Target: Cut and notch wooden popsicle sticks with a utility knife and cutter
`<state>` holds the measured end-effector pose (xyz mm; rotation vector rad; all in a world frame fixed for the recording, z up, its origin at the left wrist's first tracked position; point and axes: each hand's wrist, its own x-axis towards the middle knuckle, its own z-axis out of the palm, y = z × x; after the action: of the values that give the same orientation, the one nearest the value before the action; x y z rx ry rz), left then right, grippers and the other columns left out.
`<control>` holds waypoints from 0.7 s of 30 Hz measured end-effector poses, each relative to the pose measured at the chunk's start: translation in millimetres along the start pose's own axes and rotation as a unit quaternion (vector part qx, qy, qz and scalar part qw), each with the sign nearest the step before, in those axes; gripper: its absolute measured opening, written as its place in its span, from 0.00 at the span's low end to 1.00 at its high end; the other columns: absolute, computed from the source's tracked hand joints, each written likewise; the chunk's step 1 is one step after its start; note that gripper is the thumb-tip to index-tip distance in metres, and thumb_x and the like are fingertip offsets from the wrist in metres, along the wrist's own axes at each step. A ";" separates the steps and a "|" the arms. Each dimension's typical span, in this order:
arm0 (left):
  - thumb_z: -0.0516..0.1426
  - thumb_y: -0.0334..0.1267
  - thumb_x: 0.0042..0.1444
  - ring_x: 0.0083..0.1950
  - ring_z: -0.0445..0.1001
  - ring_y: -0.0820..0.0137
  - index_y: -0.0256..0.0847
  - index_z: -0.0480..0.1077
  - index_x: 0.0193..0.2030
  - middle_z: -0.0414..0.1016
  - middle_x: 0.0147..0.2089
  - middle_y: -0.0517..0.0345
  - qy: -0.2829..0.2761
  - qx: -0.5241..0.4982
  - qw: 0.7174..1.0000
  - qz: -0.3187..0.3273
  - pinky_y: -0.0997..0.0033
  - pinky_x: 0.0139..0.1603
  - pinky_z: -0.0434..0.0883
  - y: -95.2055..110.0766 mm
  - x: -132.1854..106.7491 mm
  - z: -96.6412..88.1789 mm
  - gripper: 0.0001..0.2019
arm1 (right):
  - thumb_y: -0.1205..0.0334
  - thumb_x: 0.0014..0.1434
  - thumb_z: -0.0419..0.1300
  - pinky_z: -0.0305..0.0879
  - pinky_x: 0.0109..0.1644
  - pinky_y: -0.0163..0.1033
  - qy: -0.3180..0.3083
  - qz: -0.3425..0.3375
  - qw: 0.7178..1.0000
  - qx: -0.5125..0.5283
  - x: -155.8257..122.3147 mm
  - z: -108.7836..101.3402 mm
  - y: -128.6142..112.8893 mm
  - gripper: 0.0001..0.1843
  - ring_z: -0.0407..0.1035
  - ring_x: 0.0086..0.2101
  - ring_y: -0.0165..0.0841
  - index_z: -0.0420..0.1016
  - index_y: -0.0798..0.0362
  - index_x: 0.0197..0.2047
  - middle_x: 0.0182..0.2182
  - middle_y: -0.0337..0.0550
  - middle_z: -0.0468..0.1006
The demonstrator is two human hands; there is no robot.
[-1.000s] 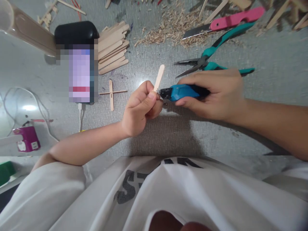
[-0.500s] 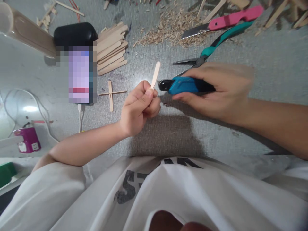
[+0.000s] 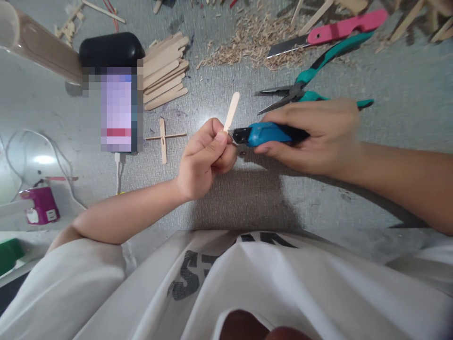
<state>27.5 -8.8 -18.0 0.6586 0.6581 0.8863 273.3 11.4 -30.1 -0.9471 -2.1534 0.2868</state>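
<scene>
My left hand (image 3: pixel 205 158) is closed in a pinch on a thin wooden craft stick (image 3: pixel 232 109), which points up and away from me. My right hand (image 3: pixel 318 134) is wrapped round a blue and black utility knife (image 3: pixel 267 133). The knife's tip touches the stick just above my left thumb. Both hands hover low over the grey table (image 3: pixel 247 198).
A pile of craft sticks (image 3: pixel 164 71) lies beside a phone (image 3: pixel 118 106) and a black case (image 3: pixel 111 47). A small stick cross (image 3: pixel 163 139) lies left of my hand. Teal pliers (image 3: pixel 307 85), a pink knife (image 3: pixel 329 30) and wood shavings (image 3: pixel 247 42) lie further back.
My right hand drew the knife up and away from the stick half a second ago, then brought its tip back against the stick. My left hand stayed nearly in place.
</scene>
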 end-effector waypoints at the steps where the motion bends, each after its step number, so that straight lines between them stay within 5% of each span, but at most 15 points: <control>1: 0.65 0.52 0.78 0.20 0.48 0.79 0.47 0.61 0.42 0.52 0.21 0.77 -0.005 0.004 1.000 0.003 0.75 0.27 0.54 -0.3 -0.2 0.2 0.20 | 0.31 0.77 0.66 0.72 0.33 0.42 0.000 -0.002 1.000 0.005 0.3 0.7 -0.1 0.26 0.80 0.30 0.35 0.86 0.47 0.48 0.31 0.37 0.85; 9: 0.63 0.52 0.79 0.21 0.47 0.79 0.47 0.58 0.40 0.49 0.22 0.76 -0.021 0.039 0.999 0.012 0.77 0.28 0.55 2.5 -0.7 1.4 0.21 | 0.29 0.75 0.68 0.78 0.40 0.44 0.027 0.049 0.998 -0.030 -6.0 4.8 -6.9 0.28 0.86 0.36 0.38 0.85 0.47 0.49 0.40 0.41 0.92; 15: 0.60 0.48 0.81 0.21 0.45 0.79 0.46 0.62 0.40 0.47 0.22 0.75 0.011 0.028 1.000 -0.002 0.76 0.28 0.56 3.1 -0.9 3.1 0.17 | 0.28 0.74 0.69 0.73 0.35 0.45 0.060 0.012 0.994 -0.088 -4.9 2.0 -1.1 0.29 0.83 0.32 0.39 0.85 0.48 0.49 0.36 0.40 0.89; 21: 0.62 0.46 0.80 0.20 0.45 0.79 0.46 0.63 0.40 0.49 0.22 0.76 0.037 -0.002 0.999 -0.016 0.76 0.27 0.55 1.4 0.3 4.3 0.17 | 0.27 0.75 0.66 0.76 0.35 0.46 0.023 0.007 0.998 -0.066 -5.8 -1.6 2.6 0.29 0.83 0.32 0.39 0.85 0.46 0.51 0.36 0.42 0.89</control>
<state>30.2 -8.9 -14.4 0.6128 0.7309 0.8849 278.4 8.9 -33.4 -1.0326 -2.1462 0.1295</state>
